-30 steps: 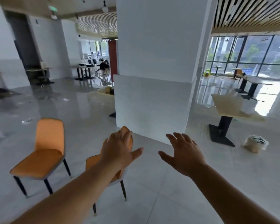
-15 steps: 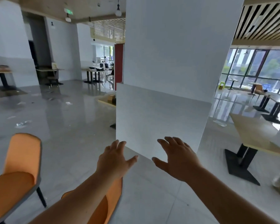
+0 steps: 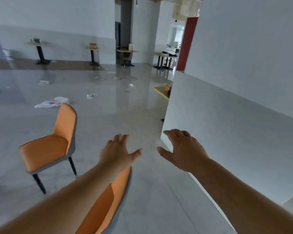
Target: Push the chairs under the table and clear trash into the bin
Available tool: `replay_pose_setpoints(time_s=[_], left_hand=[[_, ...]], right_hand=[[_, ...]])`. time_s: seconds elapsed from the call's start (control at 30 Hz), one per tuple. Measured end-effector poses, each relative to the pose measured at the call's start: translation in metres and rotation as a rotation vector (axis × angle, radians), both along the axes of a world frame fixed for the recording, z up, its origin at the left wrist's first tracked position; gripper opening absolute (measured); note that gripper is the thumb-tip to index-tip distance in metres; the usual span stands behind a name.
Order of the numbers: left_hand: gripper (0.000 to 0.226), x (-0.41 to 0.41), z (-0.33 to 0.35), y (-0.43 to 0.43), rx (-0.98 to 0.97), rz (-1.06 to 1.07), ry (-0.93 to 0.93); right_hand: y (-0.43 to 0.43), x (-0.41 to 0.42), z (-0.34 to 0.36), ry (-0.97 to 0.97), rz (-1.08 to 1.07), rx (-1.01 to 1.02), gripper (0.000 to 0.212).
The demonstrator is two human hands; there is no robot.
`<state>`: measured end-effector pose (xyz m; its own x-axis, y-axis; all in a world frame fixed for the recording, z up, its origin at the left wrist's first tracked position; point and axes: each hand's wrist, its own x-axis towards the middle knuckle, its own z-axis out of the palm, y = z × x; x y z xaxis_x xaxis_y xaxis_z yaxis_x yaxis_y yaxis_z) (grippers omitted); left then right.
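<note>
Both my arms reach forward over a grey tiled floor. My left hand (image 3: pixel 118 153) is open, fingers spread, just above the top of an orange chair back (image 3: pixel 108 200) that my forearm partly hides. My right hand (image 3: pixel 183 149) is open too, holding nothing, in front of a white pillar's corner. A second orange chair (image 3: pixel 49 144) with dark legs stands free on the left, facing left. White plastic and paper trash (image 3: pixel 51 103) lies on the floor behind it, with more scraps (image 3: pixel 90 95) further off.
A wide white pillar (image 3: pixel 235 98) fills the right side. A light wooden table edge (image 3: pixel 161 92) pokes out behind it. Small pedestal tables (image 3: pixel 39 51) stand along the far wall, more tables (image 3: pixel 164 59) down the corridor. Open floor lies ahead.
The view has swung left: the windows and the table on the right are gone, and the left chair now sits nearer the middle. Both hands stay open and stretched forward.
</note>
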<state>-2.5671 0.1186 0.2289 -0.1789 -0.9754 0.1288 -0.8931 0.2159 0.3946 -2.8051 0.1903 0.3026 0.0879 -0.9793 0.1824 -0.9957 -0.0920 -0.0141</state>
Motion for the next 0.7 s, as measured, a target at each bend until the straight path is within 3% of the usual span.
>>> replay_pose_setpoints(time_s=[0.37,0.7], left_hand=[[0.094,0.012,-0.129,-0.095,0.23,0.476,0.116],[0.101,0.022,-0.218,-0.095,0.389,0.843,0.144]], right_hand=[[-0.224,0.029,-0.116,0.097,0.523,0.208,0.078],[-0.316,0.063,-0.229,0.14,0.826,0.452,0.078]])
